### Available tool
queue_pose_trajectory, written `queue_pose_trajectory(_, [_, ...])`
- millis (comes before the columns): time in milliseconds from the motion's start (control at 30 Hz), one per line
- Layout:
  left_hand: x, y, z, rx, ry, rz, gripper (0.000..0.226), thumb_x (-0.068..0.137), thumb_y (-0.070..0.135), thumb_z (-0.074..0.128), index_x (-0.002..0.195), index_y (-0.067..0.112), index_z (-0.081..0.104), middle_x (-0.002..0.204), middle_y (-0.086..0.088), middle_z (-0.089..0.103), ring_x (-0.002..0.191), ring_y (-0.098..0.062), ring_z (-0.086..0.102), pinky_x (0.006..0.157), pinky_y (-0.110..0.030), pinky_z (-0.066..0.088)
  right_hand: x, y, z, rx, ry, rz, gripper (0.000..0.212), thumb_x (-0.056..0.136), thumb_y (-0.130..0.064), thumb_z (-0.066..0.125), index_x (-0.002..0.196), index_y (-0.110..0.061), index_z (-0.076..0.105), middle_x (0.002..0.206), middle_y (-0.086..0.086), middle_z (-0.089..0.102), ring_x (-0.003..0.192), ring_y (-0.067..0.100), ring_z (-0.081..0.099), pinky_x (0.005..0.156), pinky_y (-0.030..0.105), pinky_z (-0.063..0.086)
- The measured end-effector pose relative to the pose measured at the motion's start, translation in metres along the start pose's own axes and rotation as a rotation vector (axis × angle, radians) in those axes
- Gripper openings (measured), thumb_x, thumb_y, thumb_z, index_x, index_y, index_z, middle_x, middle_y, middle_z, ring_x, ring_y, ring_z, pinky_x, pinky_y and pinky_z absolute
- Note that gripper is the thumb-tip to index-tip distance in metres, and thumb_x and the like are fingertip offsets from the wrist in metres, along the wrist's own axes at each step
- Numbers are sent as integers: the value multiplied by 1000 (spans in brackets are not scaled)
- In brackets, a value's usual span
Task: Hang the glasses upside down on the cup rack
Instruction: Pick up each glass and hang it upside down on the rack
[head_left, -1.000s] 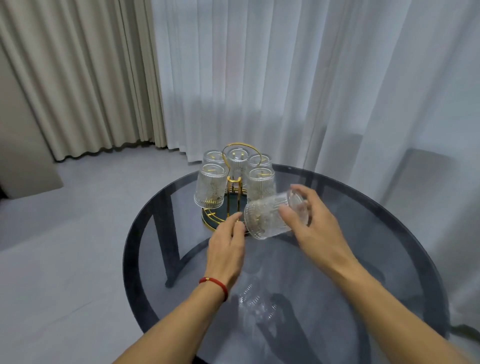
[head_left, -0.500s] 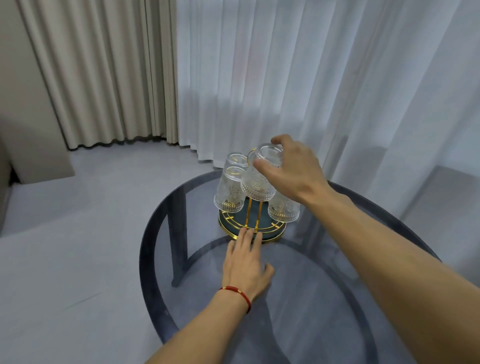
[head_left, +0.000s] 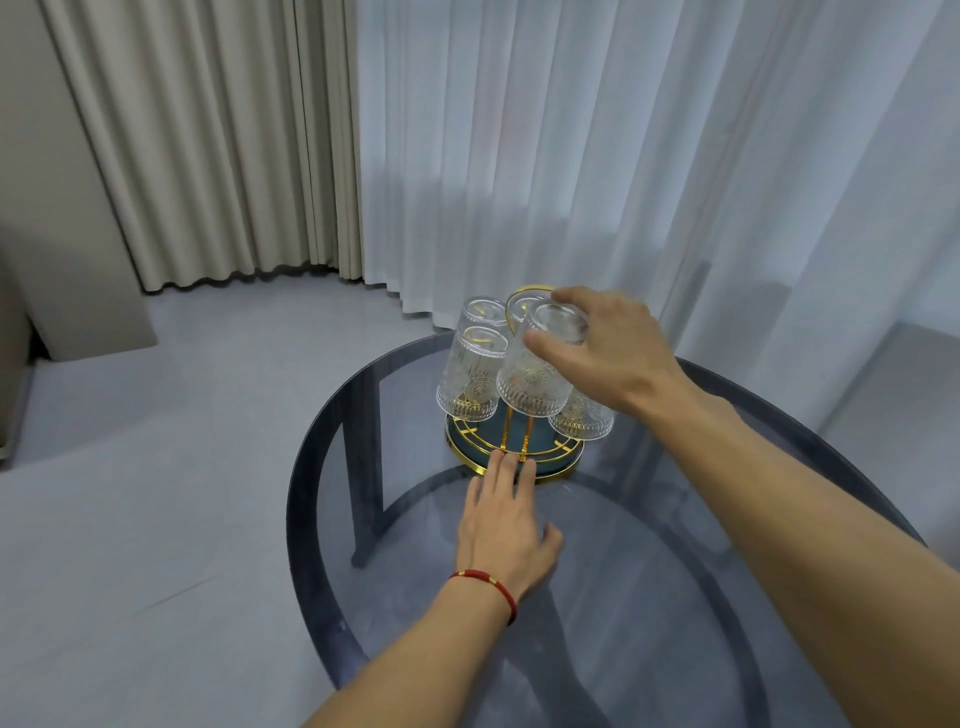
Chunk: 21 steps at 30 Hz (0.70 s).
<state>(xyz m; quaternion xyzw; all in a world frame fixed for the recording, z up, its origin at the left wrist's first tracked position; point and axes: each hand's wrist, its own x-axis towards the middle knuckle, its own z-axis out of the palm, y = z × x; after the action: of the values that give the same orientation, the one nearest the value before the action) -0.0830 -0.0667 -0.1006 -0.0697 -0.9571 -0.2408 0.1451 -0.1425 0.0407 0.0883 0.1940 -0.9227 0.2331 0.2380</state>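
Glass makes up the round tabletop (head_left: 649, 597), with bare surface all round and the near half free for the arms. Toward its far edge stands the cup rack (head_left: 511, 447), gold wire on a dark base. The left hand (head_left: 506, 525) lies flat, released, fingertips steadying that base. The right hand (head_left: 608, 353), its grip grasping the inverted glass (head_left: 530, 379), should lower it straight onto its peg, avoiding the neighbouring glass (head_left: 470, 379) just beside.
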Motion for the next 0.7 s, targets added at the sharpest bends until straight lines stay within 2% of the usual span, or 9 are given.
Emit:
queue_pose_trajectory(67, [0, 0, 1, 12, 4, 0, 74, 90, 40, 54, 154, 15, 26, 163, -6, 21, 153, -24, 5, 122, -42, 11, -1, -1, 8, -13, -20, -33, 54, 86, -54, 67, 131, -24, 67, 125, 3, 71, 112, 27, 64, 87, 36, 48])
queue_pose_trajectory(133, [0, 1, 2, 24, 1, -1, 75, 90, 41, 54, 154, 15, 25, 162, -7, 21, 153, -25, 5, 122, -44, 13, 0, -2, 16, -48, -46, -43, 59, 86, -58, 65, 133, -23, 66, 128, 3, 69, 115, 27, 63, 94, 42, 50])
queue_pose_trajectory(233, [1, 0, 3, 32, -9, -9, 76, 90, 42, 54, 155, 15, 24, 163, -7, 20, 153, -26, 4, 123, -46, 14, 1, 1, 28, -167, -101, -48, 65, 85, -67, 60, 137, -27, 62, 129, 4, 68, 125, 30, 53, 104, 51, 43])
queue_pose_trajectory(467, [1, 2, 7, 20, -25, -43, 71, 95, 42, 44, 156, 17, 19, 166, -7, 14, 153, -24, -2, 123, -50, 11, -8, 16, 46, -229, -52, -106, 59, 87, -69, 54, 131, -30, 66, 115, 1, 73, 119, 26, 48, 100, 46, 34])
queue_pose_trajectory(633, [1, 5, 11, 82, -17, -37, 69, 96, 42, 41, 157, 23, 16, 165, -10, 14, 153, -27, -1, 121, -53, 14, -15, 25, 51, -201, -56, -121, 67, 88, -74, 46, 134, -29, 64, 124, -1, 66, 130, 25, 42, 109, 47, 27])
queue_pose_trajectory(700, [0, 5, 13, 106, -20, -35, 68, 98, 43, 37, 158, 25, 12, 166, -11, 11, 153, -28, -3, 122, -53, 11, -20, 34, 50, -76, 10, -87, 61, 91, -67, 48, 134, -26, 62, 128, -1, 61, 130, 22, 42, 109, 44, 27])
